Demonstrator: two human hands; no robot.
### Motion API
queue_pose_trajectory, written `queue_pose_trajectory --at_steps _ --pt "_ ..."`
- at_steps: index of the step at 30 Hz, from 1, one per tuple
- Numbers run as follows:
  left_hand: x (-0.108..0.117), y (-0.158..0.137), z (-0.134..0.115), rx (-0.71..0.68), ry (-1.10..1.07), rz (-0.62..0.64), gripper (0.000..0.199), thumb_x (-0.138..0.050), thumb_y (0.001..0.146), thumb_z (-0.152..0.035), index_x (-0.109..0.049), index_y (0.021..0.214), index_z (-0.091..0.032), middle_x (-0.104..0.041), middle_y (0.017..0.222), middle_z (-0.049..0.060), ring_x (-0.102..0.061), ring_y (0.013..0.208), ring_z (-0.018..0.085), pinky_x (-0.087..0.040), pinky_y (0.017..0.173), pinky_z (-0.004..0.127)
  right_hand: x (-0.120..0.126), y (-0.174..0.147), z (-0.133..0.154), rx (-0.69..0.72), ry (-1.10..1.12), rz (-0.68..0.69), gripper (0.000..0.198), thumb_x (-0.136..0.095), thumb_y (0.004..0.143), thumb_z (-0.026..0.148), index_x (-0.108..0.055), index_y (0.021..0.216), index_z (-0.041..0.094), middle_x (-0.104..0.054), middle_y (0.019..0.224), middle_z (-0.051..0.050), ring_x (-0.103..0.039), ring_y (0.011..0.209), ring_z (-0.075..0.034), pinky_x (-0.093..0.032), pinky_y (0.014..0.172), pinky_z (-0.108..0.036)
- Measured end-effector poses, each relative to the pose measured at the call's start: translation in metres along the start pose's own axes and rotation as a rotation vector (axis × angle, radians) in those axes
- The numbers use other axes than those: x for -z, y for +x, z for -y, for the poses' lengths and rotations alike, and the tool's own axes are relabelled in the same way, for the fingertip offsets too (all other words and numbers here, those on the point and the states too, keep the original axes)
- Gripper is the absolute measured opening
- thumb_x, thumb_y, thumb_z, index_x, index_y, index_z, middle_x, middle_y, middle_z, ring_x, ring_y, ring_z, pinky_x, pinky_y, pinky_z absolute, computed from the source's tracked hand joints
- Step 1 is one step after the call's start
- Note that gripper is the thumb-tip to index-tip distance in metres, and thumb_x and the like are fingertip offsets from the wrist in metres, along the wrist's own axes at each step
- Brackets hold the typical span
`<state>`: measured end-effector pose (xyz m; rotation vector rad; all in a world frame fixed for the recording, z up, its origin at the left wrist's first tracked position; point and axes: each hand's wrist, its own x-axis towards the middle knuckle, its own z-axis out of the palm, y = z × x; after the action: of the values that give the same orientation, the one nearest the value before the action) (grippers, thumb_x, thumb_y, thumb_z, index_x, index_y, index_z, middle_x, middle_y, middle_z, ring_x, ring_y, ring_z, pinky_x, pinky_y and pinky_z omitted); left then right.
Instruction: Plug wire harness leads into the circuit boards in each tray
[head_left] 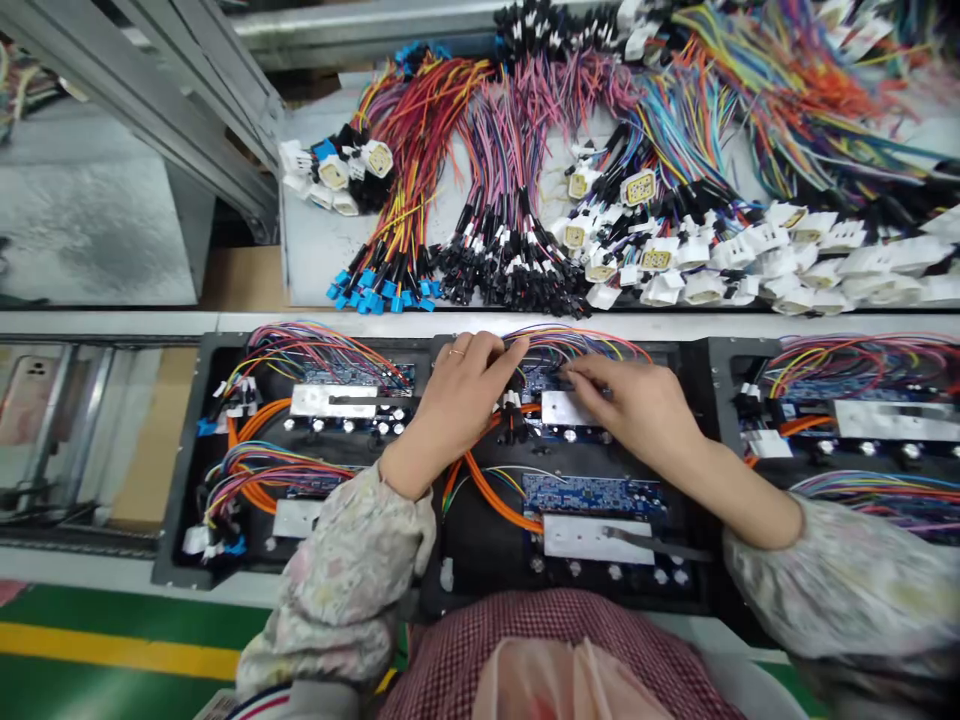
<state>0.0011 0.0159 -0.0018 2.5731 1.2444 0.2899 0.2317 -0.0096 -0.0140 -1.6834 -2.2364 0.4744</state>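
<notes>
My left hand [466, 392] reaches over the left side of the upper middle circuit board [541, 378], its fingers bent down beside the colored wires [559, 338]. Its fingertips are mostly hidden, along with whatever they hold. My right hand [637, 402] pinches with thumb and forefinger at the board's upper edge, where the wires run in; the small thing between the fingertips is hidden. Black and white connectors [512, 412] hang just below my left thumb. A silver metal plate [564, 408] on the board sits under my right hand.
Below lies a second board [592, 492] with a silver plate and orange cables [495, 495]. Similar black trays stand at left [180, 470] and right [724, 400]. Behind, a metal shelf [307, 255] bears bundled wire harnesses [510, 150]. A phone [28, 395] lies at far left.
</notes>
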Motion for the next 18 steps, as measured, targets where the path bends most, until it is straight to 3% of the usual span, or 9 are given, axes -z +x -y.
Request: queue_pose_trajectory --at_steps 6,11,14,18 --pt "-0.006 0.001 0.001 0.019 0.080 0.040 0.061 -0.038 0.088 0.002 -0.041 0.146 -0.018 -0.056 0.115 0.013 -0.047 0.105 0.027 -0.042 0.087 0.041 -0.001 0.002 0.001 0.027 -0.073 -0.013 0.027 -0.048 0.094 0.030 -0.073 0.098 0.019 -0.076 0.079 -0.005 -0.070 0.067 -0.019 -0.045 0.060 -0.029" --pt "-0.005 0.001 0.002 0.029 0.057 0.038 0.062 -0.040 0.088 0.000 -0.039 0.147 -0.022 -0.055 0.116 0.012 -0.047 0.105 0.026 -0.040 0.086 0.040 -0.005 0.003 0.003 0.072 -0.177 0.012 0.027 -0.048 0.094 0.029 -0.073 0.097 0.020 -0.076 0.081 -0.006 -0.069 0.066 -0.020 -0.041 0.057 -0.029" --pt "-0.005 0.001 0.001 0.037 0.041 0.028 0.061 -0.040 0.089 -0.002 -0.039 0.147 -0.022 -0.055 0.115 0.011 -0.047 0.104 0.026 -0.039 0.085 0.039 0.015 -0.008 0.008 0.106 -0.288 -0.015 0.031 -0.046 0.096 0.036 -0.073 0.101 0.020 -0.075 0.075 -0.006 -0.066 0.057 -0.020 -0.038 0.051 -0.030" --pt "-0.005 0.001 -0.002 0.042 0.041 0.051 0.061 -0.038 0.089 -0.002 -0.040 0.147 -0.022 -0.056 0.115 0.010 -0.047 0.101 0.025 -0.038 0.082 0.038 0.064 0.003 0.025 0.247 -0.372 -0.173 0.043 -0.040 0.099 0.046 -0.072 0.101 0.018 -0.068 0.060 -0.008 -0.055 0.043 -0.020 -0.028 0.045 -0.032"
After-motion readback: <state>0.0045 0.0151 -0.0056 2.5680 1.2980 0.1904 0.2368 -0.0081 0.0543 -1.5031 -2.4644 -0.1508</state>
